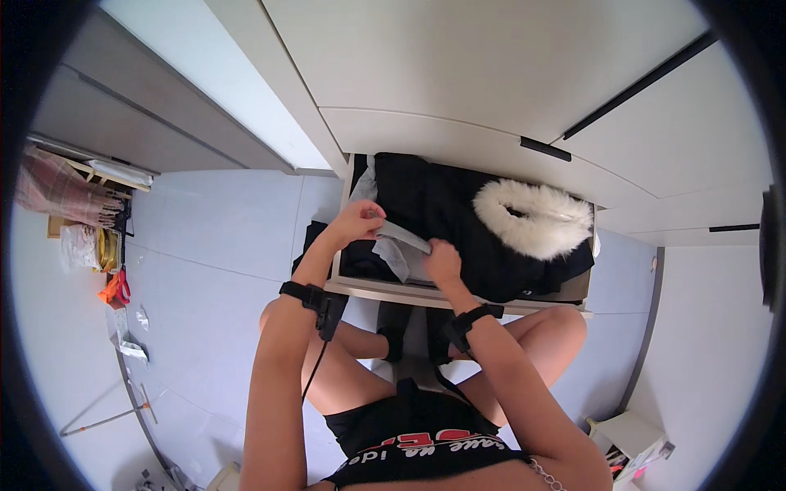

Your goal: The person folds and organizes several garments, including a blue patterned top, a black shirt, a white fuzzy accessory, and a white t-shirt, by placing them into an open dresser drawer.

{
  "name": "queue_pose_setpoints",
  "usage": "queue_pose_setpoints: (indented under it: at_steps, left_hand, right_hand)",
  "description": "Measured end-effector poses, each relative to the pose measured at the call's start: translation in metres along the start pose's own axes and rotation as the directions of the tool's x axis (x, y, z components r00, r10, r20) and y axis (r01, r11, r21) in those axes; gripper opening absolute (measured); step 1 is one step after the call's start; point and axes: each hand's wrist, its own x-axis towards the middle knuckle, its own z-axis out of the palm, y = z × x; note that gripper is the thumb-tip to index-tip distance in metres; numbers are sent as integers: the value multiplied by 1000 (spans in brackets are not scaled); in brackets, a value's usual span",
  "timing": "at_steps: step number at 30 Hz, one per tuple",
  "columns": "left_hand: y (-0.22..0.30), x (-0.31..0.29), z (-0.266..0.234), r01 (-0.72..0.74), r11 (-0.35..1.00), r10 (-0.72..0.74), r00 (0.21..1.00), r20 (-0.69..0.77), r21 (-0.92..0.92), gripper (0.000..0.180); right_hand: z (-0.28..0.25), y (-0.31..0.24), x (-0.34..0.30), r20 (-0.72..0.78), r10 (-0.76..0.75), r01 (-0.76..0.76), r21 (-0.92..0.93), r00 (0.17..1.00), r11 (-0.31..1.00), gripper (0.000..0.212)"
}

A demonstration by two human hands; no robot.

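Head view: I look down at an open drawer (pixel 450 296) pulled out from a pale cupboard (pixel 409 127), my bent knees on its near side.
Left hand: my left hand (pixel 360 222) has its fingertips drawn together, pinching the left end of a pale sheet (pixel 404 236).
Right hand: my right hand (pixel 443 263) is closed on the sheet's right end.
Pale sheet: stretched between my hands over the drawer's front left part; cloth or plastic, I cannot tell.
Black clothes: dark folded clothes (pixel 422 192) fill most of the drawer.
Fur: a fluffy white fur piece (pixel 544 222) lies on them, at the right.
Wrists: a black strap (pixel 304 295) circles each.
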Motion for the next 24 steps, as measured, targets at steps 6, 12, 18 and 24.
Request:
queue_pose_setpoints:
  at_steps: [6, 12, 18, 24]
  left_hand:
    - [-71, 9, -40, 159, 968, -144, 986, -89, 195, 28]
    - [-70, -15, -15, 427, 333, 117, 866, -486, 841, 21]
    - [-70, 3, 5, 513, 810, -470, 858, -208, 285, 46]
    - [-148, 45, 1, 353, 884, -377, 926, -23, -306, 71]
  right_hand:
    - [-18, 9, 10, -85, -90, 99, 117, 992, 988, 23]
    - [-4, -1, -22, 410, -383, 324, 209, 828, 923, 32]
    - [34, 28, -22, 521, -52, -96, 253, 852, 963, 41]
    - [42, 48, -10, 451, -56, -174, 452, 891, 875, 52]
